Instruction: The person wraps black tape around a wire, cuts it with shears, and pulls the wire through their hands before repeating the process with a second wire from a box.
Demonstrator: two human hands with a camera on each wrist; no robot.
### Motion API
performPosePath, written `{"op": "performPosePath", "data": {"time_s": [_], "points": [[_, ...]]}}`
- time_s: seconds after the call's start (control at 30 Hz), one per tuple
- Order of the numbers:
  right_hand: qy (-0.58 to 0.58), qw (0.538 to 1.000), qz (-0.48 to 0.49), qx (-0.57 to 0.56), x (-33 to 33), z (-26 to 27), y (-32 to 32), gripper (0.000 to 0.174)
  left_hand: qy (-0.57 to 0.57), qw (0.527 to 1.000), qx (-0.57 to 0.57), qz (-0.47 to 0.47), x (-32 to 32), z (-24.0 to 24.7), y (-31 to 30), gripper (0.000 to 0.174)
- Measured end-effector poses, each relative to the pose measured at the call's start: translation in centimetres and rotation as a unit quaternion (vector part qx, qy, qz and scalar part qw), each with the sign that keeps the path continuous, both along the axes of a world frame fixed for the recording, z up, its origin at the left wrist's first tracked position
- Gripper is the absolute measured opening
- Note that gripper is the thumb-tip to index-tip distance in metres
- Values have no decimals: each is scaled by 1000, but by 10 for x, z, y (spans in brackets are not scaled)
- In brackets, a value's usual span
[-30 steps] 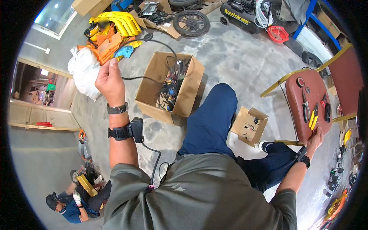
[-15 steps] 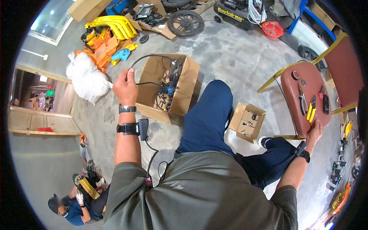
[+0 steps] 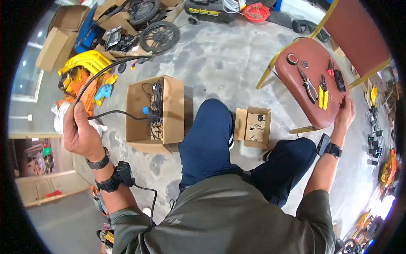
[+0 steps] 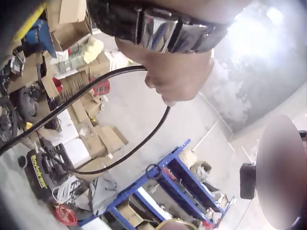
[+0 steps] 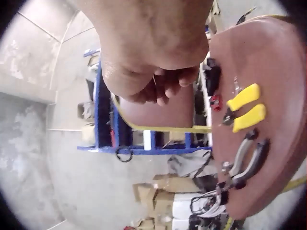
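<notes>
My left hand (image 3: 80, 129) grips a black cable (image 3: 112, 62), raised left of a large open cardboard box (image 3: 173, 112). One length of the cable arcs up and right to a thin end by the wheel; the other runs into the box, among tangled wires (image 3: 156, 101). At the edge of the red padded chair seat (image 3: 292, 86), my right hand (image 3: 346, 113) holds nothing, its fingers loosely bent in the right wrist view. Closest to it lie yellow-handled wire strippers (image 3: 323, 95) and a black object (image 3: 339, 80). Pliers (image 3: 311, 89) with dark grips lie farther left.
A small cardboard box (image 3: 265, 131) with wire scraps stands on the floor between box and chair. A tape roll (image 3: 292, 59) sits on the seat. Farther back are a spoked wheel (image 3: 160, 37), an air compressor (image 3: 209, 12) and yellow plastic parts (image 3: 86, 63).
My left hand has moved left, away from the large box, still gripping the cable. One cable end now shows outside the box. The view has turned; my right hand stays by the seat edge.
</notes>
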State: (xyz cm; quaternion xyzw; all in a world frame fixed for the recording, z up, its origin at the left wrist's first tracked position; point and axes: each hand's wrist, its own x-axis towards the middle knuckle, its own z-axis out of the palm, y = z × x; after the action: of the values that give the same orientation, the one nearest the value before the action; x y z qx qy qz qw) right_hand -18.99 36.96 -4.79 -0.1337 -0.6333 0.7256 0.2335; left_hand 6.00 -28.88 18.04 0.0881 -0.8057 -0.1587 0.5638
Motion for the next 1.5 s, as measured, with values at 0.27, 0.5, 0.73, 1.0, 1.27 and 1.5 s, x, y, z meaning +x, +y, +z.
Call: {"op": "performPosePath", "data": {"time_s": [0.27, 0.5, 0.73, 1.0, 1.27, 1.5], "points": [[37, 921, 331, 201, -29, 110, -109, 53, -188, 971, -18, -149, -181, -6, 61, 11], [-27, 874, 465, 142, -44, 216, -195, 99, -344, 884, -28, -315, -241, 113, 113, 16], [45, 774, 582, 247, -24, 477, -236, 84, -310, 837, 60, -447, -226, 326, 180, 14], [-98, 626, 771, -62, -24, 586, -235, 67, -194, 801, 271, -497, -201, 402, 221, 12], [-119, 635, 758, -83, -19, 589, -224, 65, -155, 741, 425, -497, -213, 380, 239, 20], [-38, 698, 698, -157, -40, 567, -222, 54, -67, 640, 481, -595, -233, 377, 248, 59]]}}
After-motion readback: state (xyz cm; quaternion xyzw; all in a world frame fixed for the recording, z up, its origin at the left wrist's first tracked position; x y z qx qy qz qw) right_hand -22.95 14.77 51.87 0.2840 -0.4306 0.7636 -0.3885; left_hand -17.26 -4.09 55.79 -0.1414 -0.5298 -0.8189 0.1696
